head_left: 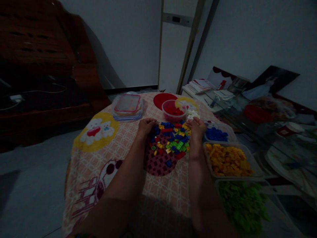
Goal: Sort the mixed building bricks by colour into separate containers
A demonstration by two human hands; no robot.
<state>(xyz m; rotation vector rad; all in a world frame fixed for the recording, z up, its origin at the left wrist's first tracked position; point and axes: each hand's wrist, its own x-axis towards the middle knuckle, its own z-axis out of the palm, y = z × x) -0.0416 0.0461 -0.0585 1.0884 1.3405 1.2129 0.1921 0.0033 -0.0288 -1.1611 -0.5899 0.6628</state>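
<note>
A loose pile of mixed toy building bricks (177,145) in red, blue, yellow and green lies on the table between my hands. My left hand (147,126) is at the pile's upper left edge, beside some blue bricks, its fingers bent and closed; what is under them is hidden. At the upper right edge, my right hand (197,127) has thumb and fingers drawn together, close to a small heap of white bricks (193,114). Anything in that pinch is too small to name. Behind the pile stands a clear round tub (174,117) of red bricks.
Along the right edge sit clear boxes of blue bricks (216,134), yellow bricks (228,160) and green bricks (241,205). Stacked lids (127,107) lie at the back left. A patterned cloth (163,191) covers the round table. A cluttered glass table (247,125) adjoins at right.
</note>
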